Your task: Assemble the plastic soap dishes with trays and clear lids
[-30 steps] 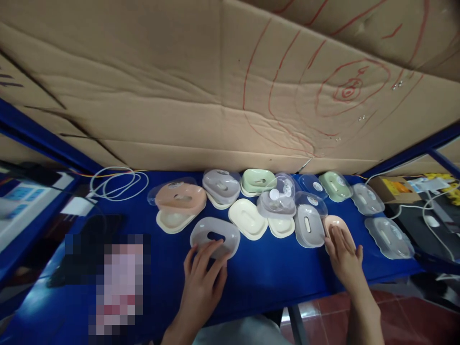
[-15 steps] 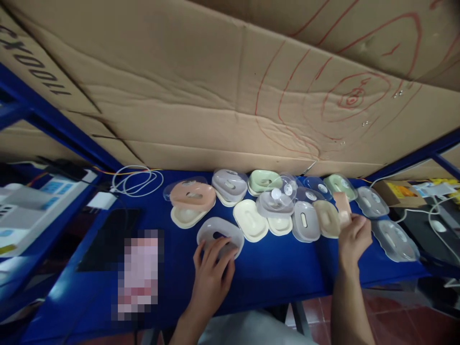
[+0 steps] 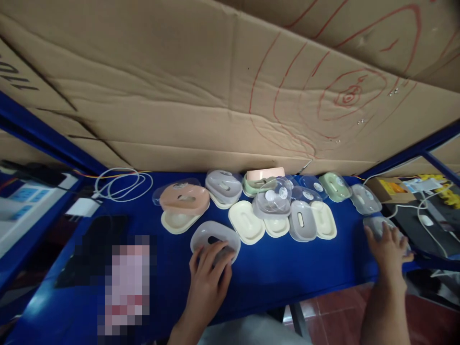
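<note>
My left hand (image 3: 210,273) is closed on a light grey oval soap dish (image 3: 230,232) with a slot in its middle, fingers reaching inside and the thumb at its right side. At the table's right end my right hand (image 3: 388,244) lies with spread fingers over a clear plastic lid (image 3: 375,224), partly hiding it. Behind them are a peach dish (image 3: 185,199) on a cream base (image 3: 176,224), a lilac-grey dish (image 3: 223,187), and a peach piece (image 3: 265,173) resting on a green dish (image 3: 251,184). Cream bases (image 3: 246,223) and a grey dish (image 3: 302,223) lie nearer.
The blue table (image 3: 273,273) is backed by a cardboard wall (image 3: 172,96) with red lines. A coiled white cable (image 3: 124,184) and charger (image 3: 84,208) lie left, near a blurred item (image 3: 127,282). Another clear lid (image 3: 364,199) and a green dish (image 3: 335,187) sit at the right.
The peach piece has left my right hand and now rests on the green dish at the back. My right hand has moved right onto the clear lid. My left hand stays on the grey dish.
</note>
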A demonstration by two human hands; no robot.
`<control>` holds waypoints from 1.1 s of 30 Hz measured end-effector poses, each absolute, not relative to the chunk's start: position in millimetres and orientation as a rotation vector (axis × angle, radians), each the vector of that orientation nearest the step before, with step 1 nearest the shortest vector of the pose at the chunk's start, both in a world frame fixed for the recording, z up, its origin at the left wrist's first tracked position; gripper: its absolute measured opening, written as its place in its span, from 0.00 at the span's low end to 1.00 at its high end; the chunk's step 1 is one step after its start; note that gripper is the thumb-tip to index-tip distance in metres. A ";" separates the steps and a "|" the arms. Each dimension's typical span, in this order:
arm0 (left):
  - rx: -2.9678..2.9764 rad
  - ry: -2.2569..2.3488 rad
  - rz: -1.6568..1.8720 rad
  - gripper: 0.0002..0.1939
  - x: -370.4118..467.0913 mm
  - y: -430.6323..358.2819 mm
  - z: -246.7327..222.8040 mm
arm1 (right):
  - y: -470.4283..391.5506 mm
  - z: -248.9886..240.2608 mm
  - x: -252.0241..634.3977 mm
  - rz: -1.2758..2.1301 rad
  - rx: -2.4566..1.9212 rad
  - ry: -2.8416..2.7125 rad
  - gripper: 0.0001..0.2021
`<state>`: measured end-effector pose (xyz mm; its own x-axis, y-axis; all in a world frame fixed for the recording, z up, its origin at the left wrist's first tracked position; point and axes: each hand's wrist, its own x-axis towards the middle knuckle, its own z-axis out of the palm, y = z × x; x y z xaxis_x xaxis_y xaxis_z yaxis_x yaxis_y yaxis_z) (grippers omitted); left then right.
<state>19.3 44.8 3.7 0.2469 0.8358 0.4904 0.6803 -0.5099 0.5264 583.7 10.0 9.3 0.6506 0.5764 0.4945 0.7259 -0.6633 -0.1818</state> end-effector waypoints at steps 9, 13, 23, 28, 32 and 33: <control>2.329 1.399 1.096 0.14 19.7 47.6 3.0 | -24.2 -1.5 583.4 -0.663 -2.221 -1.348 0.31; 2.340 1.398 1.113 0.13 19.8 47.1 4.3 | -5.6 7.8 547.2 -0.517 -2.091 -1.260 0.29; 2.334 1.403 1.103 0.12 20.8 45.9 6.6 | 103.5 53.3 434.7 -0.271 -1.866 -1.752 0.28; 2.289 1.413 1.111 0.11 23.6 45.8 8.8 | 56.0 21.6 463.4 -0.512 -2.276 -1.310 0.29; 2.273 1.404 1.086 0.11 24.9 46.8 8.9 | 17.1 -6.4 482.2 -0.500 -2.394 -1.206 0.30; 2.275 1.396 1.082 0.11 24.9 46.9 8.7 | 13.0 -8.7 485.8 -0.506 -2.389 -1.193 0.30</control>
<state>24.9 46.9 8.7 0.2604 0.8497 0.4584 0.6558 -0.5041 0.5619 485.8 13.0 -8.7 0.5655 0.6608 0.4935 0.8140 -0.5435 -0.2051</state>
